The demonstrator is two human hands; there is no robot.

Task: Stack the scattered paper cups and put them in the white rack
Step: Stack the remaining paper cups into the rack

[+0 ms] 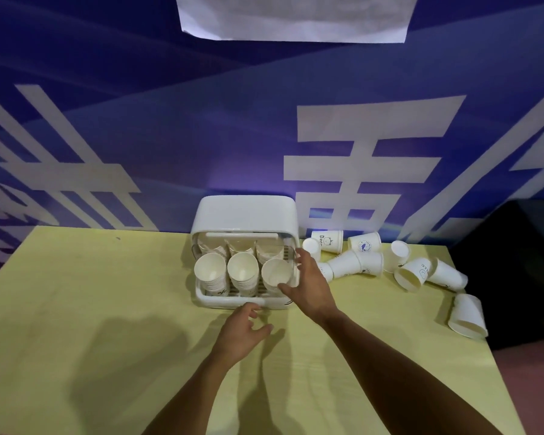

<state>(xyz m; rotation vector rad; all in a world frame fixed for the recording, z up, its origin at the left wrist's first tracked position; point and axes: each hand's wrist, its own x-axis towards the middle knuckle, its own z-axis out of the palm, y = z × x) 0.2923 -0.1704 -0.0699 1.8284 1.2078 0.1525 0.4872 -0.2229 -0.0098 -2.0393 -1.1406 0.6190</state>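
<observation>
Head view only. White rack (201,297) at the far middle of the desk (91,309), backed against a blue backdrop (170,136). Inside it, two rows of three cup stacks, mouths up.

Right hand (308,287) at the rack's right side: fingers spread and nearly straight along the right wall, thumb touching the near rim of the front-right stack (274,273). No closed grip to be seen; nothing lifted.

Left hand (241,328) just in front of the rack, fingers loosely curled, holding nothing, fingertips at or almost at the front rim.

Scattered cups (409,274) to the right of the rack, lying on their sides at mixed angles, some touching, a few already nested in pairs. One short nested stack (467,315) on its side near the desk's right edge, well apart from the rack.

Looks like the placing step, with a stack just seated in the front-right slot. Task roughly midway, judging by the pile left. Next: reach right, turn each loose cup the same way, nest them. Every slot appears taken, so probably top up a stack already there.
</observation>
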